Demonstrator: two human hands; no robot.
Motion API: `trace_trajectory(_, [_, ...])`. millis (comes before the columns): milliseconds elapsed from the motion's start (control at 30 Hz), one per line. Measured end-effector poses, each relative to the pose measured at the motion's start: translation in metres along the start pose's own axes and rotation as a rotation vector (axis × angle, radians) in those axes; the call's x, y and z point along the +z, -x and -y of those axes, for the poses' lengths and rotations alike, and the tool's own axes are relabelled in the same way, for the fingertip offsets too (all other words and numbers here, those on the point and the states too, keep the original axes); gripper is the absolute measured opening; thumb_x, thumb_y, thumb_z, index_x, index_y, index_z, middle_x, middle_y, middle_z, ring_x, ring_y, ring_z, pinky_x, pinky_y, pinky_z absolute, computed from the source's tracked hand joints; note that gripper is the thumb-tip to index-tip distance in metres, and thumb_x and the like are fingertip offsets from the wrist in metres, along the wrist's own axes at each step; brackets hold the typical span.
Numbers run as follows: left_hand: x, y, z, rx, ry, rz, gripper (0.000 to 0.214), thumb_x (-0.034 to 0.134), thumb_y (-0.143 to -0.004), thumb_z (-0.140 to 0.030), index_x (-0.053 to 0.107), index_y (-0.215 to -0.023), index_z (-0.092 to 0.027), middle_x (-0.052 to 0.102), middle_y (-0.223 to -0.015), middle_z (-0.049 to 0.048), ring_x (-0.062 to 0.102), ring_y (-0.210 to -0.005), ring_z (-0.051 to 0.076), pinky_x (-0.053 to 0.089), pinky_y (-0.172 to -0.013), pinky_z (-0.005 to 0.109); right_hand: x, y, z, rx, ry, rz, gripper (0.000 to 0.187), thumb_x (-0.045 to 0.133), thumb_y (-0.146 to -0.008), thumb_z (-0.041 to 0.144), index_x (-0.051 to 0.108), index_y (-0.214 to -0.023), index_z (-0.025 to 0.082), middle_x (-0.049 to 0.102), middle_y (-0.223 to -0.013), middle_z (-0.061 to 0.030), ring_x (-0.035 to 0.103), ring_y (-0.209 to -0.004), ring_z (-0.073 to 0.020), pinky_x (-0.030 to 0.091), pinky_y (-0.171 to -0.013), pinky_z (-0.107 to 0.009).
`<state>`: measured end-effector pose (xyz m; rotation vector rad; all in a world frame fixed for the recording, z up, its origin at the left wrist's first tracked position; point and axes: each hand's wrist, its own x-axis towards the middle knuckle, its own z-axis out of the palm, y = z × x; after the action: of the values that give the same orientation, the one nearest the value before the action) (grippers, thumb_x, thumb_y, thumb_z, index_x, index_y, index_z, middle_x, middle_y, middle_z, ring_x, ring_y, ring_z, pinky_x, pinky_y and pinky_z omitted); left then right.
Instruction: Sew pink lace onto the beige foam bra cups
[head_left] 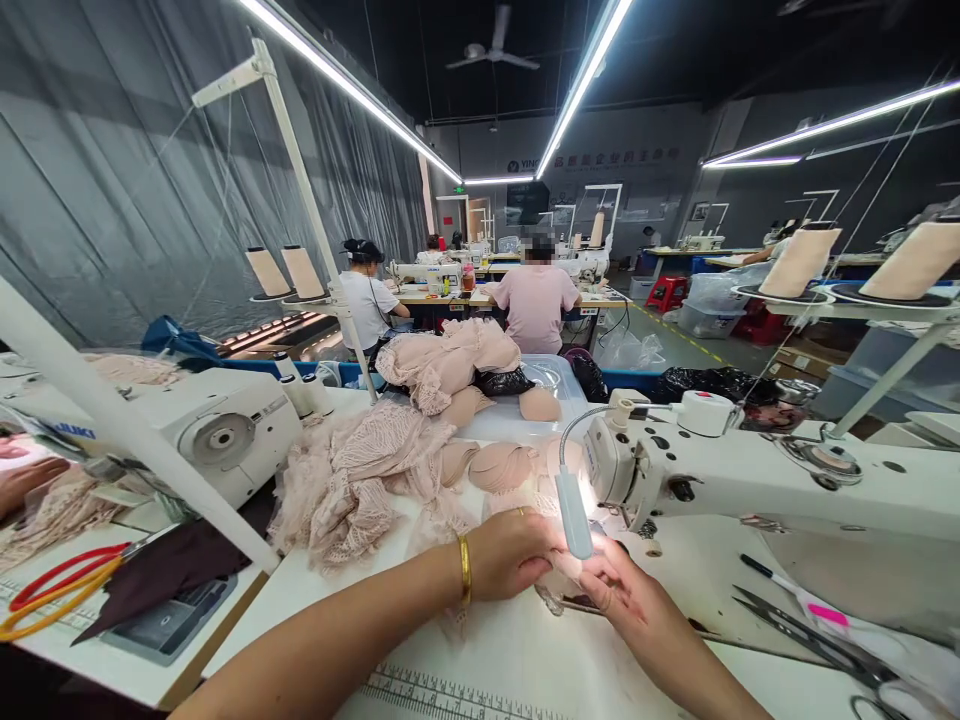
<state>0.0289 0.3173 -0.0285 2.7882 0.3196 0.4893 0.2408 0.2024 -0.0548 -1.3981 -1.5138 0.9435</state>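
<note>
The left hand (510,550), gold bangle at its wrist, pinches the small pale pink lace fabric piece (559,590). The piece stretches sideways across to the right hand (626,590), whose fingers close on its other end under the white sewing machine (750,480).

A pale pink lace piece (559,590) lies flat on the white table, pinched under the left fingers (536,560) and touching the right fingertips (592,575), mostly hidden beneath them, brightly lit.
</note>
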Motion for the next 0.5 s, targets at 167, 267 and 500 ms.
trace_trajectory(167, [-0.018, 0.052, -0.026, -0.164, 0.209, -0.149, 0.048, 0.061, -0.087, -0.014, 0.057, -0.134, -0.025, 0.07, -0.133, 0.0096, 0.063, -0.126, 0.027, 0.048, -0.109, 0.044, 0.035, 0.02, 0.033, 0.176, -0.505, -0.097, 0.051, 0.077, -0.084, 0.057, 0.06, -0.12, 0.025, 0.054, -0.07, 0.0076, 0.044, -0.063, -0.0142, 0.039, -0.062, -0.028])
trace_trajectory(267, [-0.028, 0.08, -0.042, -0.526, 0.047, -0.375, 0.042, 0.06, -0.085, -0.014, 0.064, -0.126, -0.024, 0.071, -0.125, 0.0106, 0.064, -0.118, 0.031, 0.048, -0.106, 0.052, 0.045, 0.036, 0.036, 0.207, -0.694, -0.235, 0.054, 0.084, -0.079, 0.056, 0.065, -0.12, 0.028, 0.055, -0.071, 0.0067, 0.045, -0.061, -0.0131, 0.042, -0.061, -0.027])
trace_trajectory(500, [0.033, 0.097, -0.127, -0.761, 1.347, -0.275, 0.065, 0.074, -0.079, -0.076, 0.073, -0.106, -0.016, 0.075, -0.092, 0.0114, 0.069, -0.079, 0.021, 0.053, -0.076, 0.033, 0.069, 0.075, 0.022, 0.213, -0.763, -0.45, 0.047, 0.09, -0.074, 0.056, 0.077, -0.11, 0.028, 0.069, -0.081, 0.0004, 0.062, -0.068, -0.0168, 0.055, -0.064, -0.029])
